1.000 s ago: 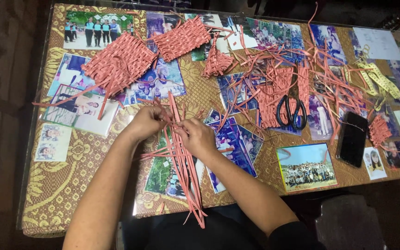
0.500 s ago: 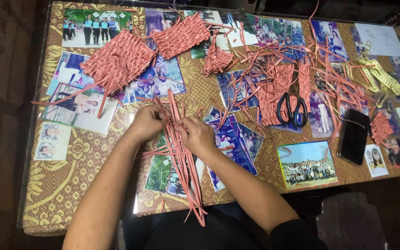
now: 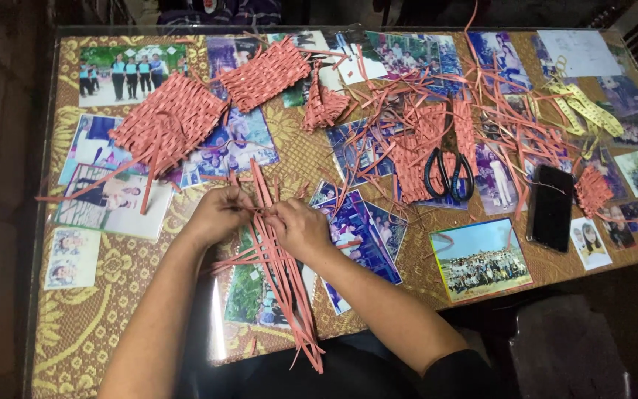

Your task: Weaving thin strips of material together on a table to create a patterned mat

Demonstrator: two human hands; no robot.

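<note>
My left hand (image 3: 219,214) and my right hand (image 3: 300,229) meet over the near middle of the table, both pinching a bundle of long pink strips (image 3: 282,281). The strips run lengthwise from above my fingers down past the table's front edge, with a few crossing sideways under my hands. Finished pink woven mats lie further back: one at the left (image 3: 167,129), one at the centre back (image 3: 263,74), a small one (image 3: 323,107) beside it.
A glass-topped table (image 3: 83,325) shows photos and a gold patterned cloth underneath. Loose pink strips pile up at the right (image 3: 496,118) around black scissors (image 3: 448,174). A black phone (image 3: 551,207) and a yellow tape measure (image 3: 588,111) lie far right.
My hands have stayed at the same spot on the strips, with only small finger movements. The view has shifted slightly.
</note>
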